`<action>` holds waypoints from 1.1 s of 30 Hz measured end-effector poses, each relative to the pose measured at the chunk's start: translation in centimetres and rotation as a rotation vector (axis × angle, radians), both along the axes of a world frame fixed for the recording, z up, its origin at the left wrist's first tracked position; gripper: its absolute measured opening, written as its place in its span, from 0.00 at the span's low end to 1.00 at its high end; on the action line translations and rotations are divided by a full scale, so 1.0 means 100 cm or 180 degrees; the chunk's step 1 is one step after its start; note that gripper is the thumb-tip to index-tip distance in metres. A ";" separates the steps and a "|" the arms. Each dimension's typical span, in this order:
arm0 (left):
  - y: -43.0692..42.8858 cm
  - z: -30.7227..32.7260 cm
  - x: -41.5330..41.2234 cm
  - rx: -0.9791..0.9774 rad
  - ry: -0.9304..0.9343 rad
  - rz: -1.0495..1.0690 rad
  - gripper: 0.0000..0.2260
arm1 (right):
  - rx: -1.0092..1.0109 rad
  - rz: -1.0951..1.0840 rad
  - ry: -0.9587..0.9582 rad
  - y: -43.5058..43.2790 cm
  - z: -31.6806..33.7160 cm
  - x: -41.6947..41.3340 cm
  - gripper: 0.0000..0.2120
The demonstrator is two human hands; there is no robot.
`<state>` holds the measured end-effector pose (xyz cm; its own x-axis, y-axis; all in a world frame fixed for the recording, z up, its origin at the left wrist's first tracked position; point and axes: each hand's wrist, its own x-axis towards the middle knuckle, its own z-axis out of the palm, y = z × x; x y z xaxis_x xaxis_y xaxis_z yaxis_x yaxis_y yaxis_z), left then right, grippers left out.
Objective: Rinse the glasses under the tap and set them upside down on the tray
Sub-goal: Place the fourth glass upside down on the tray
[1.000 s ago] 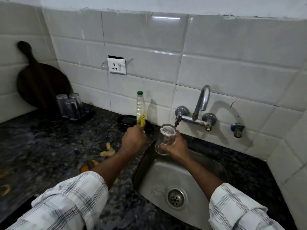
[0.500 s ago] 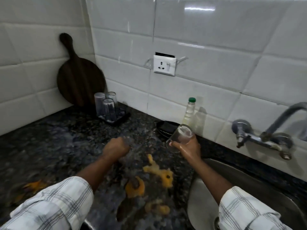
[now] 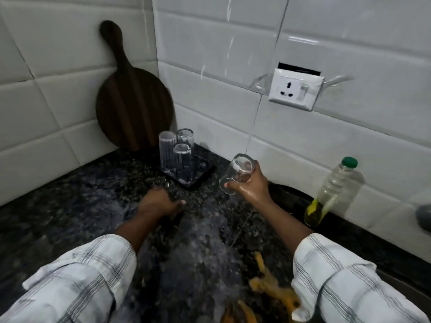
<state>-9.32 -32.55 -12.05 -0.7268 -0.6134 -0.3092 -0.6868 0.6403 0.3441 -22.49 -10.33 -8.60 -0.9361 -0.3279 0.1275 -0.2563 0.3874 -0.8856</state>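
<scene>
I see my right hand (image 3: 249, 186) wet, its fingers (image 3: 234, 184) clamped around a clear glass (image 3: 236, 173) held tilted above the dark speckled surface (image 3: 70, 206), just right of the black tray (image 3: 198, 177). Three glasses (image 3: 176, 155) stand upside down on that tray, in front of a round wooden board (image 3: 133, 106) leaning in the tiled corner. My left hand (image 3: 158, 203) rests low over the surface, fingers curled, empty as far as I can tell. An oil bottle (image 3: 331, 192) stands near the wall at right.
</scene>
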 end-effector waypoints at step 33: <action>-0.021 -0.001 -0.064 -0.0334 -0.0406 -0.0465 0.36 | 0.0198 0.0537 0.0153 -0.154 -0.042 -0.108 0.38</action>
